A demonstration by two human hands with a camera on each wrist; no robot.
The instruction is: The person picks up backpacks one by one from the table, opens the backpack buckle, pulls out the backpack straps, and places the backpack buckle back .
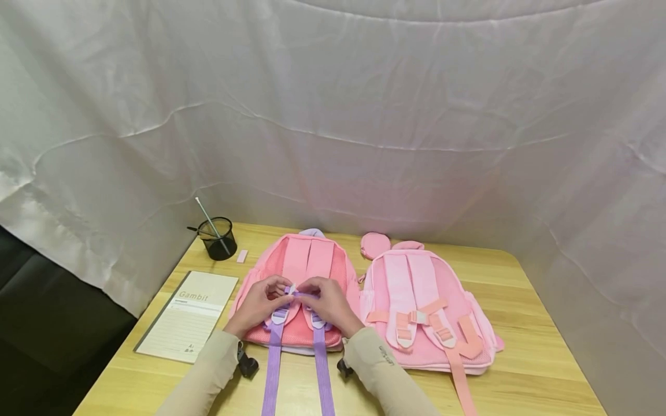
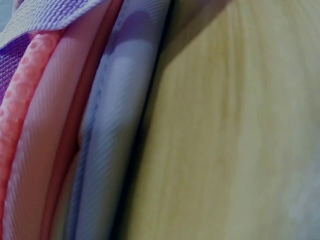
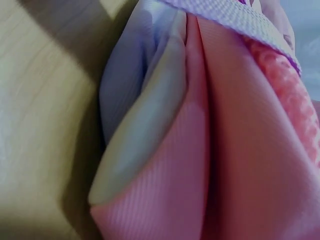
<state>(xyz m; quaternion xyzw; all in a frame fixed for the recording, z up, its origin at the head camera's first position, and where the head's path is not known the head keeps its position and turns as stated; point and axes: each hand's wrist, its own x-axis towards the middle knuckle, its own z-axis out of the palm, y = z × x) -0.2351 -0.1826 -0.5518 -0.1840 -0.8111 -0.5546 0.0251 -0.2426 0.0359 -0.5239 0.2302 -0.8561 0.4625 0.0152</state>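
From where I stand, the coral bag point(image 1: 295, 260) lies back side up on the table point(image 1: 531, 346), between the notebook point(image 1: 192, 315) and the pale bag point(image 1: 395, 277). Both hands meet over its middle: the left hand point(image 1: 262, 301) pinches the purple chest strap near a small white clip point(image 1: 292, 289), and the right hand point(image 1: 329, 299) pinches at the clip's other side. I'd judge the work on that clip to be midway; the fingers cover too much for me to tell whether its halves are joined. The pale bag's clip point(image 1: 418, 317) looks fastened across its shoulder straps, so that one seems done. The coral bag's purple tails point(image 1: 322, 372) hang loose toward the person, not yet tidied.
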